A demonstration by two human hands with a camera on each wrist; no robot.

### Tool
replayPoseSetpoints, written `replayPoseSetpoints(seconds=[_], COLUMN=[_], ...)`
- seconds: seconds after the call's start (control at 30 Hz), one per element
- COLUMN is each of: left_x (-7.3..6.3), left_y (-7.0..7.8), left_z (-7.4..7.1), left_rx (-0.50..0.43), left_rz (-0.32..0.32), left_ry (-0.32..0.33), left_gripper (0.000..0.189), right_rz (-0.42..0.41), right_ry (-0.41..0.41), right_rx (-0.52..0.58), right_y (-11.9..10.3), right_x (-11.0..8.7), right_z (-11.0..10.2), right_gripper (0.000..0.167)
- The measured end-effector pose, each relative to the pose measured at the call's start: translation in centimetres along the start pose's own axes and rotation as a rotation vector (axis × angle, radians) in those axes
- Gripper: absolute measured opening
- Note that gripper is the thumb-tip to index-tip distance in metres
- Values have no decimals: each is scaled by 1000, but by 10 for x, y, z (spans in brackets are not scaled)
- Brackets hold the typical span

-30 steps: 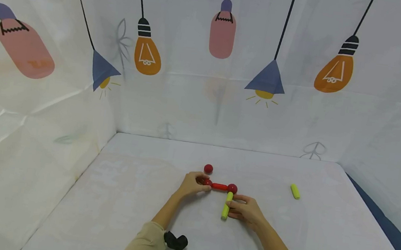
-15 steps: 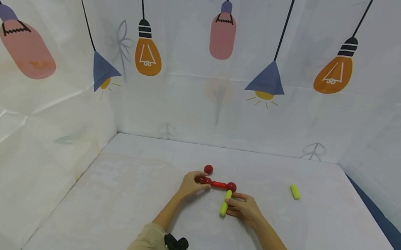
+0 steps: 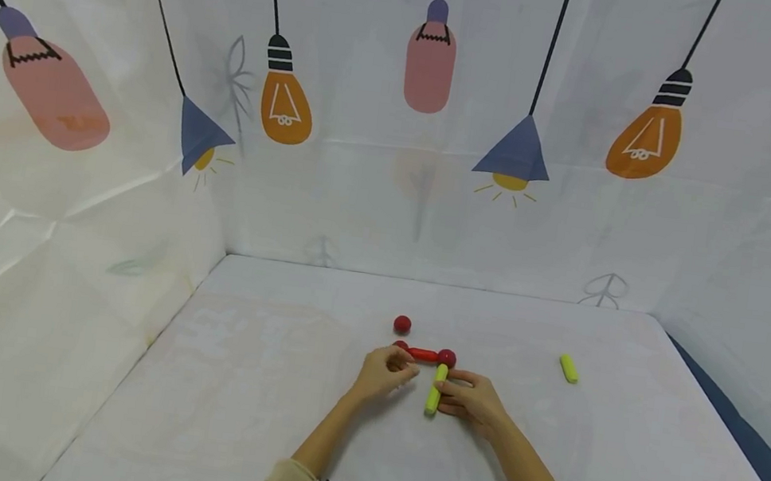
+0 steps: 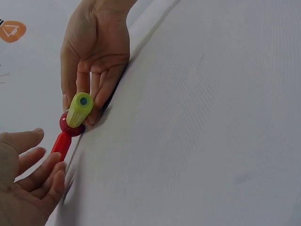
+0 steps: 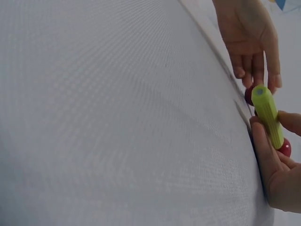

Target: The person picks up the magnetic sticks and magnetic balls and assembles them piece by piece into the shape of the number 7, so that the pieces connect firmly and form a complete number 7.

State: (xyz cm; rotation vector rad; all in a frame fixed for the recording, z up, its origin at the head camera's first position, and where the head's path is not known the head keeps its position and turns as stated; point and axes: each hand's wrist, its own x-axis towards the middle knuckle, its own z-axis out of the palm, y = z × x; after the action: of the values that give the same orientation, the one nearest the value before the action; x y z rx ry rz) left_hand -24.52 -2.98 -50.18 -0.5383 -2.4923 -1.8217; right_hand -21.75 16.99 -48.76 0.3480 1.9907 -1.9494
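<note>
My right hand point(image 3: 474, 404) pinches a yellow-green magnetic rod point(image 3: 435, 389) between thumb and fingers. The far end of this rod meets a red ball point(image 3: 446, 358); its near end, with a small dark disc, faces the camera in the left wrist view. From that ball a red rod point(image 3: 424, 354) runs left to another red ball point(image 3: 401, 345), partly hidden behind the left fingers. My left hand point(image 3: 381, 372) hovers just in front of the left ball and red rod, thumb and fingers loosely bent and apart, holding nothing.
A loose red ball point(image 3: 402, 323) lies behind the joined pieces. Farther right, a second yellow-green rod point(image 3: 569, 368) rests on the white table point(image 3: 238, 383). White sheets printed with lamps point(image 3: 361, 205) enclose the table at the back and sides.
My left hand has let go of the left red ball and moved nearer and slightly right. The right hand still holds the yellow-green rod, which has barely shifted.
</note>
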Motion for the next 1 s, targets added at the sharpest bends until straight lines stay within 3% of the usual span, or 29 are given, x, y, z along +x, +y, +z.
replayPoseSetpoints(seconds=[0.1, 0.23, 0.5, 0.77, 1.0], left_x=[-2, -1, 1, 1, 4], left_y=[3, 5, 4, 9, 8], left_z=[4, 11, 23, 25, 29], left_rx=[-50, -132, -269, -319, -341], left_rz=[-83, -142, -231, -308, -327], left_ry=[-158, -224, -243, -253, -239], left_gripper=[29, 33, 30, 34, 37], right_rz=[3, -9, -68, -109, -146], right_ry=[-6, -29, -89, -141, -186], right_rx=[8, 26, 32, -10, -32], right_y=[0, 0, 5, 5, 5], right_x=[-2, -3, -5, -8, -15], right_z=[-1, -2, -6, -13, -18], right_gripper=[61, 61, 59, 56, 50])
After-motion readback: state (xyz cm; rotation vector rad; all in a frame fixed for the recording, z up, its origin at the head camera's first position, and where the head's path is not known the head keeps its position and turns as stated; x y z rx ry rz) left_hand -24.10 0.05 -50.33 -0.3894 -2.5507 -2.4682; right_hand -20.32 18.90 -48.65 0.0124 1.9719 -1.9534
